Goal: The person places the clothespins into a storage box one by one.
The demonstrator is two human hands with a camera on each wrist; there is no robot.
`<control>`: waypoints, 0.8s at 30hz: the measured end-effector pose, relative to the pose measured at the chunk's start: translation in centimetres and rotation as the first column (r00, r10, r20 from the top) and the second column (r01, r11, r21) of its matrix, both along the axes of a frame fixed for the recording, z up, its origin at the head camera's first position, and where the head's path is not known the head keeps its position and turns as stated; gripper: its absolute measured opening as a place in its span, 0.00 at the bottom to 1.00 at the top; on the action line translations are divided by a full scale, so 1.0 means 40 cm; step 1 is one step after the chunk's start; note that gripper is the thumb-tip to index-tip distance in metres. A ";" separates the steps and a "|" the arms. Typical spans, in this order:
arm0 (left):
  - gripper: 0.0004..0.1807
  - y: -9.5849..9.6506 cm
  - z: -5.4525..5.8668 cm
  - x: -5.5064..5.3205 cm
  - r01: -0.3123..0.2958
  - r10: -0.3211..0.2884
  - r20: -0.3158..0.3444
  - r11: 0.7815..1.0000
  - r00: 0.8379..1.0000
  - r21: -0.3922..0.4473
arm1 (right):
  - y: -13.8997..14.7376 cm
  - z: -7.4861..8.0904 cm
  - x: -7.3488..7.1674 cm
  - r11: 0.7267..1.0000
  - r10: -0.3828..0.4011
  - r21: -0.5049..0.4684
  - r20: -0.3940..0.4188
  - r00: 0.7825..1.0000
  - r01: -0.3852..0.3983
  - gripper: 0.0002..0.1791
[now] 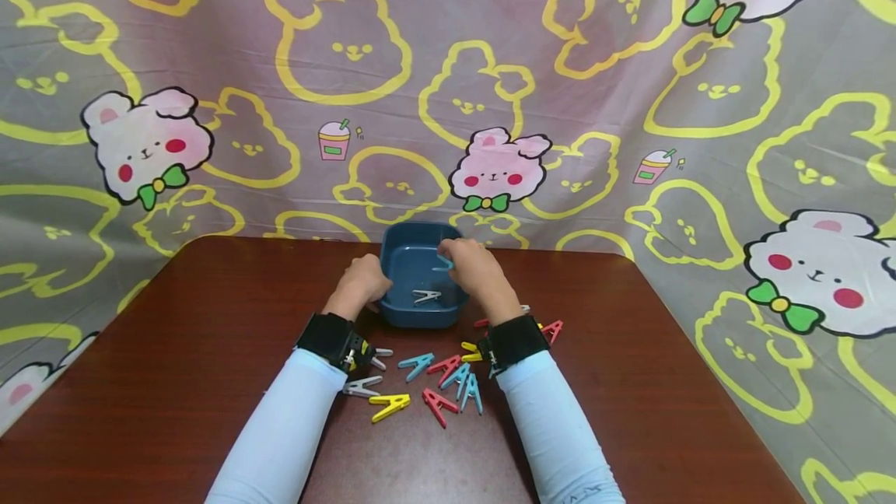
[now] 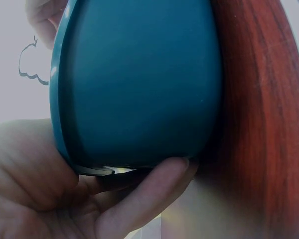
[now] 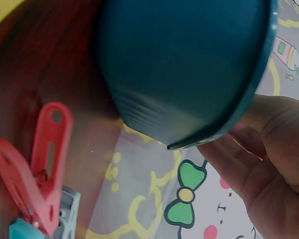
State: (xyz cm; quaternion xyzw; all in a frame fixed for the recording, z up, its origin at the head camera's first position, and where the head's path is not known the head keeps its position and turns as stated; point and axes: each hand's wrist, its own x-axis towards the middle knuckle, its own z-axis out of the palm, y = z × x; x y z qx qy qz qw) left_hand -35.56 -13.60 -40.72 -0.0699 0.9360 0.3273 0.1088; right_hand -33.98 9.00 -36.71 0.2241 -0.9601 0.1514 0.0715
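Note:
A dark blue plastic bin (image 1: 420, 319) stands toward the back of the table, with a grey clothespin (image 1: 425, 296) lying on its floor. My left hand (image 1: 362, 285) grips the bin's left side; in the left wrist view its thumb and fingers close round the edge of the wall (image 2: 139, 89). Over the bin's right rim reaches my right hand (image 1: 479, 269), pinching a light blue clothespin (image 1: 442, 263) above the inside. In the right wrist view the bin wall hides the fingertips and that clothespin.
Several loose clothespins lie in front of the bin, among them a yellow one (image 1: 389, 407), a red one (image 1: 439, 408) and a blue one (image 1: 416, 365). More lie by the right wrist, including a red one (image 1: 552, 331). A patterned cloth (image 1: 392, 99) hangs behind the table.

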 end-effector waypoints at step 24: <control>0.21 -0.012 -0.040 -0.036 0.008 -0.009 -0.017 1.000 1.000 -0.023 | -0.009 -0.012 -0.007 0.995 0.029 0.101 -0.008 1.000 -0.028 0.20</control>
